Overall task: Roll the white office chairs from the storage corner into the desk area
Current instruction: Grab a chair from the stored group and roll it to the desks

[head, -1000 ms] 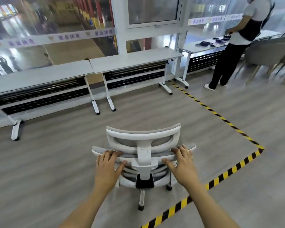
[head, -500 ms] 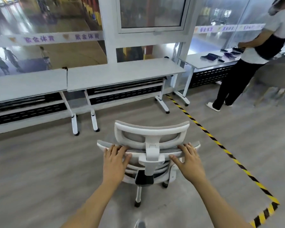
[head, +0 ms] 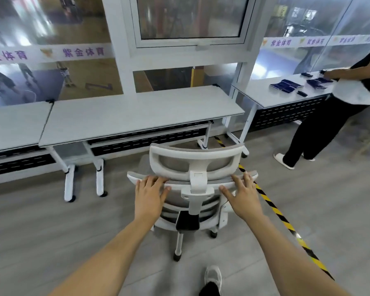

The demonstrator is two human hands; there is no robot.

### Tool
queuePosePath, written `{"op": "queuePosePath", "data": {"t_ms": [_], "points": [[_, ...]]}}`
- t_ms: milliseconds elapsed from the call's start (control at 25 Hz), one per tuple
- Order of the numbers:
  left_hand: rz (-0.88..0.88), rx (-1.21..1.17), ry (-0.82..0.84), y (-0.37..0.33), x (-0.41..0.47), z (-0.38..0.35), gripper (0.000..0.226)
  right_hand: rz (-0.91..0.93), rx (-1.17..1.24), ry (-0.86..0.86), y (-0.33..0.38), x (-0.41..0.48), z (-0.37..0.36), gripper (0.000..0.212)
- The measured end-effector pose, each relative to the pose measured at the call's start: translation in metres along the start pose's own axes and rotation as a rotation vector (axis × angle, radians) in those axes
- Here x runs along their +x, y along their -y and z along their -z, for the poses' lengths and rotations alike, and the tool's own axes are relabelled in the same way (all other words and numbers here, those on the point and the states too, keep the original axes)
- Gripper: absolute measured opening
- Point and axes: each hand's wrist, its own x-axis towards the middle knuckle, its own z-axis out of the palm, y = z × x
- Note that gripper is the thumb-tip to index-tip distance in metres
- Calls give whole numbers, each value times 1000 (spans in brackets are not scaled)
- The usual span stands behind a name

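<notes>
left hand [head: 149,194] flat on white chair [head: 193,155] backrest top | right hand [head: 244,196] same, fingers spread | desk [head: 137,113] just ahead

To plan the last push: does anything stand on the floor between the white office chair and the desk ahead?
Nothing visible does: bare grey floor lies between the white mesh-backed office chair, which left hand and right hand press at the backrest, and the long white desk.

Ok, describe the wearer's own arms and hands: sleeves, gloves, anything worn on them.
The left arm and right arm are bare as far as the frame shows, with no sleeve in view. The left hand and right hand wear no gloves. No watch, ring, band or marking is visible on either.
</notes>
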Motion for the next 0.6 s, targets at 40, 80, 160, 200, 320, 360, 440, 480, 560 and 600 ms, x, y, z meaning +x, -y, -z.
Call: {"op": "queuePosePath", "data": {"t_ms": [40, 80, 160, 200, 320, 360, 440, 480, 560, 600], "points": [[24, 3, -23, -12, 25, -19, 27, 29, -8, 12, -11, 39, 6, 79], [48, 6, -36, -24, 47, -34, 27, 56, -19, 27, -18, 72, 12, 78], [79, 35, -51, -45, 92, -60, 27, 101, -33, 54, -31, 138, 23, 80], [103, 44, -54, -53, 112, -70, 27, 114, -39, 65, -37, 167, 27, 82], [160, 72, -63, -72, 160, -94, 27, 149, -71, 114, -48, 237, 35, 85], [170, 84, -61, -78, 170, -99, 28, 160, -71, 125, -50, 253, 37, 85], [201, 91, -59, -87, 186, -105, 28, 186, -69, 133, -52, 275, 39, 82], [218, 93, -52, -90, 191, -106, 28, 197, -76, 128, -53, 280, 39, 81], [240, 73, -14, -96, 193, -106, 32, 199, -90, 115, -54, 284, 39, 80], [239, 49, 28, -98, 190, -104, 36, 195, -93, 99, -55, 283, 39, 79]]}}
